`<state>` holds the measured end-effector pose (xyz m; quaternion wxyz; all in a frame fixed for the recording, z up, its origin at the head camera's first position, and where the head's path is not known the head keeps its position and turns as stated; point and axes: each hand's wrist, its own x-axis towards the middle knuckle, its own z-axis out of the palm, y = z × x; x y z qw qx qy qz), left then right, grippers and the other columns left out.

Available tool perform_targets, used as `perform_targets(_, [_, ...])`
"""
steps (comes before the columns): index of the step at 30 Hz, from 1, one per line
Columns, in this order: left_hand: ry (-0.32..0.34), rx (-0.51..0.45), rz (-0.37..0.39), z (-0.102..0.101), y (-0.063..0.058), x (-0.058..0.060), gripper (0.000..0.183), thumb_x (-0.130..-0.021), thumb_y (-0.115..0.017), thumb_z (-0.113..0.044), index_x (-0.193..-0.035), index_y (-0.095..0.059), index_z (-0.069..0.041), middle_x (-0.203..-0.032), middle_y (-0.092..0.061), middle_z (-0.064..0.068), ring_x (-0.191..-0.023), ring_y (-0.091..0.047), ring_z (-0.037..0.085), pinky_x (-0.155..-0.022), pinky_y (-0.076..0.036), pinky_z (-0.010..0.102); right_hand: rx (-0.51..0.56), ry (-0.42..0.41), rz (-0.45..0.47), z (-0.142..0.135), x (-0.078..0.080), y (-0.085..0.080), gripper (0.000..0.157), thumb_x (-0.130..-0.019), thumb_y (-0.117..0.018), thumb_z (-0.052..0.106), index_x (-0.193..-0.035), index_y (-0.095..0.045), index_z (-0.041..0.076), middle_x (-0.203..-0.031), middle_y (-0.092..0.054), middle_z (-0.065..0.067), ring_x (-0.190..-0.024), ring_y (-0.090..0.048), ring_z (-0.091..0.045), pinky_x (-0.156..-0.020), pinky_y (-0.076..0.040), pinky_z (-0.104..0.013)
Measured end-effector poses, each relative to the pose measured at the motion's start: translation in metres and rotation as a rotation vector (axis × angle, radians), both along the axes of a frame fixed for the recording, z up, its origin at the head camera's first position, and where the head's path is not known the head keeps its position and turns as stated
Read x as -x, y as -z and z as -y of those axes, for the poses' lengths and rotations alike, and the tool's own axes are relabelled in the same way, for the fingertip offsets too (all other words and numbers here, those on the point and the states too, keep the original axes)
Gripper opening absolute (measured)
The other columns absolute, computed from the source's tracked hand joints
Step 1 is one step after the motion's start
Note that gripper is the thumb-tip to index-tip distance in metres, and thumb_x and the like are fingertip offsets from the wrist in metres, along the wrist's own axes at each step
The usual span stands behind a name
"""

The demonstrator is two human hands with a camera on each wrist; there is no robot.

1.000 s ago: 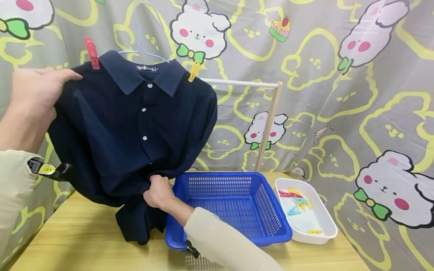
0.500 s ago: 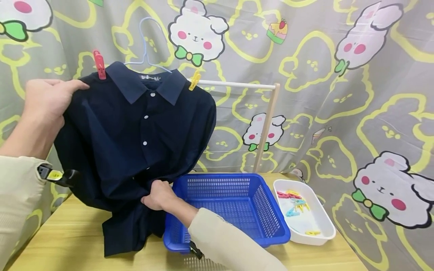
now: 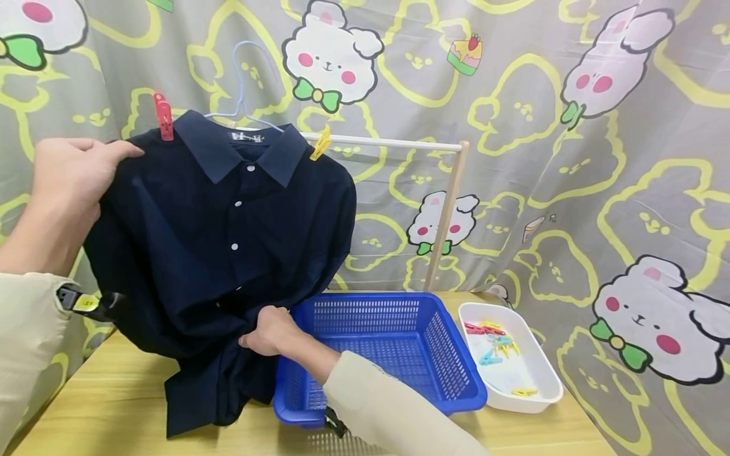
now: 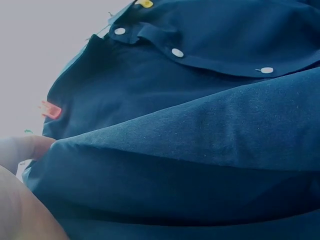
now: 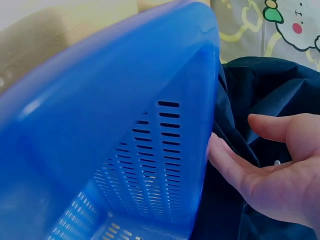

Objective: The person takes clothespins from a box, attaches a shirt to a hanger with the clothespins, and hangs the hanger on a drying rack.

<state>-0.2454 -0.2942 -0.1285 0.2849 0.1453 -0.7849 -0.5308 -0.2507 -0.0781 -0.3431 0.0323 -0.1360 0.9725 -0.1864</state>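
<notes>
A dark navy button-up shirt (image 3: 274, 221) hangs on a light blue wire hanger (image 3: 242, 104). A red clothespin (image 3: 163, 117) stands on one shoulder and a yellow clothespin (image 3: 321, 142) on the other. My left hand (image 3: 80, 174) pinches the shirt at the left shoulder; in the left wrist view its thumb (image 4: 37, 146) lies against the fold. Lower down, my right hand (image 3: 274, 330) is at the bunched shirt front. In the right wrist view that hand (image 5: 280, 175) has its thumb spread from nearly straight fingers, with fabric behind and the basket wall beside the fingertips.
A blue perforated basket (image 3: 456, 354) stands on the wooden table (image 3: 114, 405), close under my right forearm. Right of it, a white tray (image 3: 527, 354) holds several clothespins (image 3: 490, 358). Behind is a rack with a white rail (image 3: 393, 143) and wooden post (image 3: 447, 209).
The shirt and hanger sit lower in the head view than a second ago, and my left hand has come down with them. The shirt's lower part has spread leftward; the right hand has shifted slightly down.
</notes>
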Motion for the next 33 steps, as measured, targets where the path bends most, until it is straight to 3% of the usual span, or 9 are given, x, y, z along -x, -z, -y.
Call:
perform_targets(6, [-0.040,0.040,0.004,0.000,0.000,-0.003,0.042,-0.082,-0.071,-0.041,-0.050,-0.061,-0.016,-0.050,-0.047,-0.010,-0.075,-0.040,0.013,-0.060,-0.039,0.020,0.013,-0.008,0.017,-0.005,-0.001,-0.002,0.041,-0.076,-0.076,0.046,-0.097,-0.068,0.011,-0.107,-0.065,0.000,-0.095,-0.058,-0.013,-0.071,-0.047,-0.024])
perform_targets(12, [-0.102,0.084,-0.010,0.003,0.001,-0.004,0.039,-0.080,-0.071,-0.040,-0.048,-0.062,-0.019,-0.048,-0.046,-0.013,-0.075,-0.038,0.009,-0.063,-0.036,0.022,0.028,-0.019,0.025,-0.011,0.001,-0.001,0.037,-0.079,-0.074,0.044,-0.093,-0.067,0.011,-0.103,-0.065,-0.001,-0.086,-0.057,-0.014,-0.069,-0.046,-0.025])
perform_targets(19, [-0.159,0.168,-0.013,0.009,0.002,-0.011,0.041,-0.080,-0.069,-0.043,-0.046,-0.056,-0.022,-0.043,-0.042,-0.013,-0.066,-0.039,0.009,-0.055,-0.035,0.024,0.093,-0.029,0.062,-0.017,0.003,-0.001,0.030,-0.085,-0.069,0.040,-0.082,-0.063,0.011,-0.071,-0.059,0.001,-0.062,-0.055,-0.013,-0.056,-0.044,-0.025])
perform_targets(24, [-0.156,0.172,0.002,0.019,0.008,-0.017,0.029,-0.083,-0.064,-0.051,-0.064,-0.057,-0.030,-0.051,-0.043,-0.022,-0.056,-0.042,0.004,-0.052,-0.035,0.021,0.140,-0.022,0.096,-0.018,0.001,-0.001,0.027,-0.087,-0.067,0.037,-0.079,-0.060,0.012,-0.049,-0.057,0.002,-0.046,-0.058,-0.009,-0.055,-0.045,-0.020])
perform_targets(28, [-0.174,0.190,0.028,0.022,0.013,-0.020,0.027,-0.083,-0.061,-0.058,-0.075,-0.057,-0.032,-0.055,-0.042,-0.024,-0.058,-0.042,0.004,-0.053,-0.035,0.023,0.145,-0.017,0.094,-0.018,0.000,-0.001,0.026,-0.088,-0.067,0.037,-0.082,-0.060,0.013,-0.050,-0.057,0.002,-0.042,-0.056,-0.008,-0.055,-0.045,-0.019])
perform_targets(33, [-0.219,0.235,0.058,0.015,0.016,-0.019,0.035,-0.082,-0.058,-0.059,-0.069,-0.054,-0.027,-0.050,-0.041,-0.020,-0.064,-0.042,0.009,-0.059,-0.034,0.028,0.167,-0.018,0.103,-0.019,0.000,0.001,0.025,-0.088,-0.066,0.037,-0.086,-0.061,0.013,-0.053,-0.057,0.001,-0.041,-0.055,-0.008,-0.055,-0.046,-0.020])
